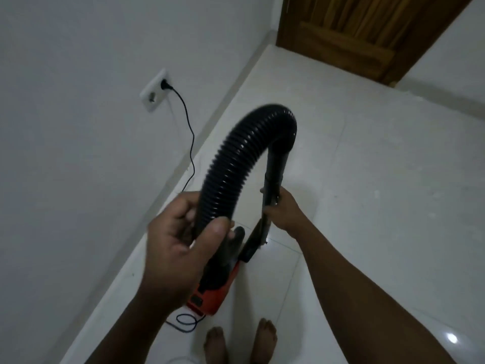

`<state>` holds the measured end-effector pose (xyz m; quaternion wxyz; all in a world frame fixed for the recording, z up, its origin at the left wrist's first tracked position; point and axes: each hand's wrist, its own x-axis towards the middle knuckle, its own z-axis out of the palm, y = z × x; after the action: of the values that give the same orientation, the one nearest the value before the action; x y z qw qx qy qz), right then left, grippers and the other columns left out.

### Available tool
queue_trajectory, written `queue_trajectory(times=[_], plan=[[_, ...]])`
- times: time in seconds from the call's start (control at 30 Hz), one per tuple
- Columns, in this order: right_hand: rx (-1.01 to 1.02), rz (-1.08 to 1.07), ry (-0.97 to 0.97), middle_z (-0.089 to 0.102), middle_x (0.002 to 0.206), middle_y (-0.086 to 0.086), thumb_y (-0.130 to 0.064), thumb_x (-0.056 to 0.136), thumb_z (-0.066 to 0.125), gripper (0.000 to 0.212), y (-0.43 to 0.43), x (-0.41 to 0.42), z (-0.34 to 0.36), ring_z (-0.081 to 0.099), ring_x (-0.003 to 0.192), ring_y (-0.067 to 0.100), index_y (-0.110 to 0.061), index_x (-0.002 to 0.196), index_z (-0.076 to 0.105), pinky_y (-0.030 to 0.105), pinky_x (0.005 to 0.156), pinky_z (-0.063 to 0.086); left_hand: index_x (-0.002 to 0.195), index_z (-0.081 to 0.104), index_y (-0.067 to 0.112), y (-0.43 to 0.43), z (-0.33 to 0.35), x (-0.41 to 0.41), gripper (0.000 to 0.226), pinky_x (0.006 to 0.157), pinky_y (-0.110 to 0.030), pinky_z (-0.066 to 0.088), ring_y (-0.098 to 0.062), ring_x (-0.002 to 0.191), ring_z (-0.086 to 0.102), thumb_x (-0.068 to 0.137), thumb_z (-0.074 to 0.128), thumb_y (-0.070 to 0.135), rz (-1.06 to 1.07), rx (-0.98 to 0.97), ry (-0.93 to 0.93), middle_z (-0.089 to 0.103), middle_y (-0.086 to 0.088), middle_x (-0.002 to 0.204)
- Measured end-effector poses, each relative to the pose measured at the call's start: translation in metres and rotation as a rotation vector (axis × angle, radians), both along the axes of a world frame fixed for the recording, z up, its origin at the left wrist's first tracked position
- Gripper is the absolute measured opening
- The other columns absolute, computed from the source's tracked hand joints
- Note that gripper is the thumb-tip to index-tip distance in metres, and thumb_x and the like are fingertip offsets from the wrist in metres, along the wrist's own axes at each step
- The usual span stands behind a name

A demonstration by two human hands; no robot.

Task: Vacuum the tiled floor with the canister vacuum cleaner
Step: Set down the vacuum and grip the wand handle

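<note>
Now, left hand (183, 232): lower centre-left of the head view, fingers and thumb curled round the hose (236, 153) near its canister end.
Right hand (282, 208): centre of frame, wrapped round the tube (273, 179) just below the hose's arch.
Tube axis: steep, running from the right hand down-left to the nozzle (250, 248).
Nozzle: just beside the canister (217, 287); contact with the floor (380, 193) cannot be told.
Canister: red, lower centre, by the wall.
Cord (187, 132): plugged in at upper left.
Judgement: the right hand is nearer the nozzle, and bare tiles lie to its right, so it likely steers.
</note>
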<state>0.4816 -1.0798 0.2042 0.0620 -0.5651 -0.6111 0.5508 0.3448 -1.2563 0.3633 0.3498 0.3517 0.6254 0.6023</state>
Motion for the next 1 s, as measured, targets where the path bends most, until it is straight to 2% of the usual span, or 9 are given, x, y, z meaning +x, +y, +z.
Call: queue_trajectory(times=[0.17,0.27,0.33,0.4,0.5,0.63,0.77,0.87,1.0], plan=[[0.004,-0.221,0.096,0.066,0.121,0.014,0.000,0.092,0.056,0.040,-0.041,0.021,0.100,0.062,0.102,0.028,-0.013,0.129,0.061,0.044,0.078,0.055,0.127,0.058,0.018,-0.002,0.063,0.025,0.053,0.069,-0.031,0.062,-0.023,0.079,0.076,0.084,0.069,0.046,-0.227,-0.107,-0.099,0.076,-0.007,0.092],[-0.190,-0.336,0.118,0.061,0.128,0.001,-0.017,0.101,0.053,0.038,-0.064,0.037,0.140,0.057,0.113,0.027,-0.023,0.138,0.059,0.051,0.094,0.053,0.145,0.046,0.026,-0.004,0.077,0.042,0.060,0.069,-0.033,0.062,-0.018,0.074,0.074,0.092,0.063,0.050,-0.284,-0.184,0.007,0.075,-0.005,0.087],[-0.312,-0.435,0.141,0.060,0.131,0.004,-0.024,0.104,0.049,0.031,-0.083,0.050,0.162,0.058,0.111,0.028,-0.020,0.133,0.061,0.053,0.100,0.051,0.149,0.042,0.030,-0.020,0.084,0.057,0.054,0.066,-0.032,0.059,-0.015,0.068,0.070,0.099,0.058,0.043,-0.365,-0.208,0.055,0.070,0.000,0.086],[-0.466,-0.544,0.226,0.061,0.132,0.013,-0.037,0.104,0.047,0.036,-0.101,0.066,0.174,0.062,0.106,0.034,-0.015,0.128,0.062,0.051,0.088,0.056,0.148,0.045,0.032,-0.042,0.084,0.070,0.049,0.065,-0.034,0.060,-0.021,0.074,0.069,0.101,0.055,0.041,-0.426,-0.224,0.090,0.069,-0.003,0.095],[-0.663,-0.651,0.292,0.063,0.123,0.023,-0.061,0.091,0.061,0.061,-0.127,0.092,0.176,0.069,0.100,0.040,-0.012,0.128,0.059,0.047,0.068,0.061,0.144,0.051,0.034,-0.077,0.077,0.078,0.046,0.081,-0.041,0.061,-0.026,0.098,0.070,0.099,0.057,0.045,-0.521,-0.259,0.124,0.071,-0.004,0.115],[-0.752,-0.647,0.256,0.073,0.097,0.023,-0.029,0.090,0.077,0.050,-0.161,0.123,0.166,0.077,0.072,0.033,0.003,0.125,0.062,0.034,0.056,0.061,0.143,0.055,0.031,-0.112,0.077,0.085,0.044,0.090,-0.005,0.044,0.014,0.108,0.060,0.100,0.061,0.033,-0.680,-0.297,0.203,0.065,0.016,0.125],[-0.810,-0.641,0.234,0.072,0.074,0.017,-0.016,0.100,0.059,0.024,-0.196,0.136,0.153,0.072,0.063,0.027,0.006,0.106,0.065,0.030,0.052,0.058,0.144,0.048,0.048,-0.137,0.070,0.089,0.046,0.086,-0.015,0.051,0.000,0.103,0.065,0.099,0.058,0.044,-0.809,-0.364,0.338,0.068,0.013,0.124],[-0.838,-0.685,0.233,0.068,0.088,0.022,-0.015,0.100,0.058,0.024,-0.216,0.133,0.146,0.067,0.075,0.030,0.005,0.114,0.062,0.035,0.055,0.060,0.145,0.044,0.052,-0.151,0.062,0.089,0.046,0.070,-0.004,0.044,-0.002,0.092,0.064,0.099,0.055,0.050,-0.843,-0.403,0.450,0.069,0.011,0.116],[-0.836,-0.811,0.333,0.064,0.092,0.023,-0.010,0.101,0.056,0.022,-0.236,0.120,0.139,0.063,0.077,0.032,0.005,0.118,0.057,0.039,0.055,0.058,0.145,0.042,0.053,-0.161,0.044,0.083,0.047,0.073,-0.006,0.042,0.000,0.094,0.062,0.099,0.052,0.053,-0.866,-0.411,0.525,0.066,0.013,0.115]])
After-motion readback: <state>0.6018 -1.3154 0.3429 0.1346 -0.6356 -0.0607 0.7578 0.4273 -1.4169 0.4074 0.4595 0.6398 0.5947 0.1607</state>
